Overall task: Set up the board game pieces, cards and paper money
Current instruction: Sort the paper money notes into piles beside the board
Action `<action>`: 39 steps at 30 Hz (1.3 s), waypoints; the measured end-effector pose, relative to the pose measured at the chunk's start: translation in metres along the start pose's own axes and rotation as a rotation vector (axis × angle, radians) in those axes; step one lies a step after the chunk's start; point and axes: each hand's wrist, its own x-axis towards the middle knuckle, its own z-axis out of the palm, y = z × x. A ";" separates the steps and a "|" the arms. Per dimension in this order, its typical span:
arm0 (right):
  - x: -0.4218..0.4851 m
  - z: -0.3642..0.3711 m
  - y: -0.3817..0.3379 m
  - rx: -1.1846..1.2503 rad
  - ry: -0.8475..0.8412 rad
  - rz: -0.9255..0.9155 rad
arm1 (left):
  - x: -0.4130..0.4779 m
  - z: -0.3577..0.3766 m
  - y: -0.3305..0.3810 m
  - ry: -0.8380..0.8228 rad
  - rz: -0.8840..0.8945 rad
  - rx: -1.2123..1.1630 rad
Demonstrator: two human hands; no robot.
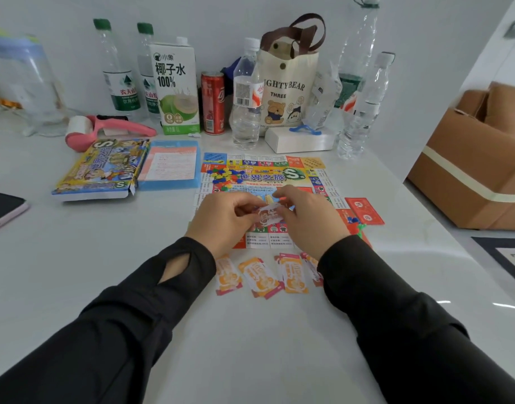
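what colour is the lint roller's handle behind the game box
Pink; the lint roller shows best in the head view.

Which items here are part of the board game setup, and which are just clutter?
Job: game board, plastic pieces, orange notes, red cards, small card pinched by left hand and right hand, game box.
Clutter: bottles, carton, can, tote bag, phone, lint roller.

Game board [297,177] flat, orange notes [262,277] spread before it, red cards [364,209] at right
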 end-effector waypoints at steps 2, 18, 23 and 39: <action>-0.002 -0.001 -0.001 -0.065 -0.007 -0.043 | -0.001 0.001 -0.001 0.007 0.028 0.063; -0.004 0.004 -0.001 -0.200 -0.171 0.000 | -0.003 0.006 -0.003 0.004 0.099 0.183; -0.007 0.002 -0.001 -0.038 -0.094 0.043 | -0.003 0.008 -0.004 0.004 0.061 0.161; -0.006 0.000 -0.003 -0.393 -0.103 -0.075 | -0.007 0.002 -0.004 -0.069 0.356 0.499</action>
